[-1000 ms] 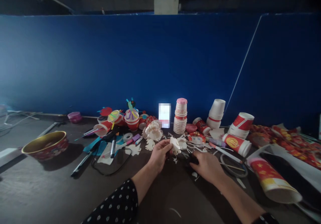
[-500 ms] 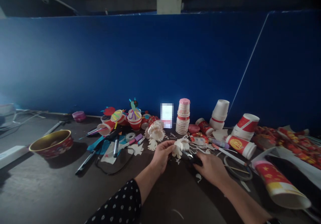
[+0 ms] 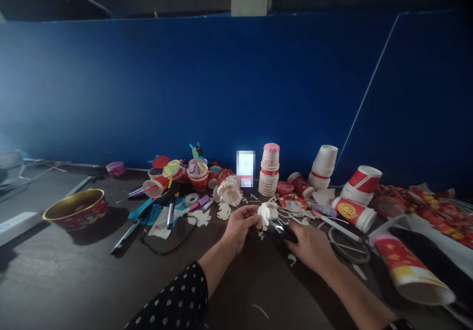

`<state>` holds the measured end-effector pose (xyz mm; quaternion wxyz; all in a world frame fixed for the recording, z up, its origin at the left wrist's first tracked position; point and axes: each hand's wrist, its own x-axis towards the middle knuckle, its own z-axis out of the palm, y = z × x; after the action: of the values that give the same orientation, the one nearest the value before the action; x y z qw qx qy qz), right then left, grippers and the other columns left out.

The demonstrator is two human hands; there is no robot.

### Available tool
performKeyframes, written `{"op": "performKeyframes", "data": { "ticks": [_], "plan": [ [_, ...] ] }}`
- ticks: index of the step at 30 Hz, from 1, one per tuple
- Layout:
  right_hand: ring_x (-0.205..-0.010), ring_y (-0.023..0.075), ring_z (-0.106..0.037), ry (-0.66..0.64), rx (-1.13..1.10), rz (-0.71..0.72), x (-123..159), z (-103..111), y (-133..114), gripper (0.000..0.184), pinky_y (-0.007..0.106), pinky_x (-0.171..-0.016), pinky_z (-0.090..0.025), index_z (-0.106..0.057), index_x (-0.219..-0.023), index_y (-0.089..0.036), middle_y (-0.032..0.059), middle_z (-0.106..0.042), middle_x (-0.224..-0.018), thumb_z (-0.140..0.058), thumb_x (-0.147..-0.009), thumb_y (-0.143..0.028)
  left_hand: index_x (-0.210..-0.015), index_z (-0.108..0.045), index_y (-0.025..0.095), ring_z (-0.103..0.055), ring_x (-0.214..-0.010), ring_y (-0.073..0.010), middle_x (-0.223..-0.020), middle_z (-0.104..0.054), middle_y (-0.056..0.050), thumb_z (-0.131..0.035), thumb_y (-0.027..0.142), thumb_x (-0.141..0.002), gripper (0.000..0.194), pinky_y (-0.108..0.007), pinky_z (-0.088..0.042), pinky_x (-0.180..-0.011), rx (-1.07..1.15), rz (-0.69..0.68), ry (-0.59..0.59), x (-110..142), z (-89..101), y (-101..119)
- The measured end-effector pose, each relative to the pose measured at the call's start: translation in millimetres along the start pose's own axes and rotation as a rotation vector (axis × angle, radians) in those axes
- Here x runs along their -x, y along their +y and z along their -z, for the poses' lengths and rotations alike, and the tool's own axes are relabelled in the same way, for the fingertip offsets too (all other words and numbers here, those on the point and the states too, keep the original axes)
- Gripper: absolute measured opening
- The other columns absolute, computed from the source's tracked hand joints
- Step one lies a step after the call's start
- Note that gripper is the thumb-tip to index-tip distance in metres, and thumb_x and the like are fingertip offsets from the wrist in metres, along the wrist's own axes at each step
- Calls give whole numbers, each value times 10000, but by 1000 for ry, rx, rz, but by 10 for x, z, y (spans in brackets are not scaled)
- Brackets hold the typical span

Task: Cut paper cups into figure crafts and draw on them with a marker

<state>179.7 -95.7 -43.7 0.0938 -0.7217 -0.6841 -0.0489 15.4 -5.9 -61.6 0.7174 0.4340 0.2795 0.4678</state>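
The left hand [image 3: 241, 226] has its thumb and fingers closed in a pinch on the left edge of a white paper cutout with a lobed, curled outline [image 3: 263, 216], which is held just above the dark brown tabletop [image 3: 92, 290], near the middle of the view. The right hand [image 3: 310, 246] is curled round a pair of black-handled metal scissors [image 3: 285, 231], the blades pointing at the cutout's right side; whether they touch it cannot be told.

The cutout looks very light and bendable, dry rather than slippery, its narrow lobes likely easy to crease or tear. It is probably best pinched gently at a broad part, clear of the blades.

Counted: one cutout in hand and one pair of scissors. Right of the middle stand three stacks of paper cups: one tall, pink-topped [image 3: 269, 172], one mostly white [image 3: 323, 165], one red and white [image 3: 360, 184]. Three red-patterned cups lie on their sides there: a small dark one [image 3: 300, 184], one with a gold emblem [image 3: 351, 212], one large [image 3: 406, 266]. To the left is one gold-lined, red-patterned bowl [image 3: 77, 216]. The white paper scraps [image 3: 291, 259] are too jumbled to count.
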Motion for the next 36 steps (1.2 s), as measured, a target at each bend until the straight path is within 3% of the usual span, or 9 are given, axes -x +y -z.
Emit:
{"op": "performKeyframes", "data": {
  "ticks": [11, 20, 36],
  "plan": [
    [-701, 217, -615, 53, 11, 20, 7, -41, 16, 134, 267, -559, -349, -558, -761, -198, 47, -663, -718, -523, -719, -321, -789, -665, 89, -558, -543, -103, -665, -656, -52, -756, 187, -485, 332, -202, -405, -516, -34, 16, -59, 5, 11, -15],
    [-704, 193, -611, 54, 15, 17, 9, -42, 4, 138, 255, -568, -352, -571, -770, -205, 28, -656, -712, -547, -711, -328, -583, -586, 118, -436, -405, -53, -477, -545, 20, -753, 250, -487, 233, -174, -295, -400, -112, 28, 25, -3, 6, -8],
    [-726, 207, -614, 2, 12, 11, 0, 35, -13, 136, 260, -578, -360, -602, -731, -208, 37, -667, -718, -564, -706, -336, -589, -539, 123, -424, -398, -47, -460, -519, 27, -728, 298, -540, 262, -169, -236, -392, -113, 30, -6, -6, 20, -14]
  ]
}}
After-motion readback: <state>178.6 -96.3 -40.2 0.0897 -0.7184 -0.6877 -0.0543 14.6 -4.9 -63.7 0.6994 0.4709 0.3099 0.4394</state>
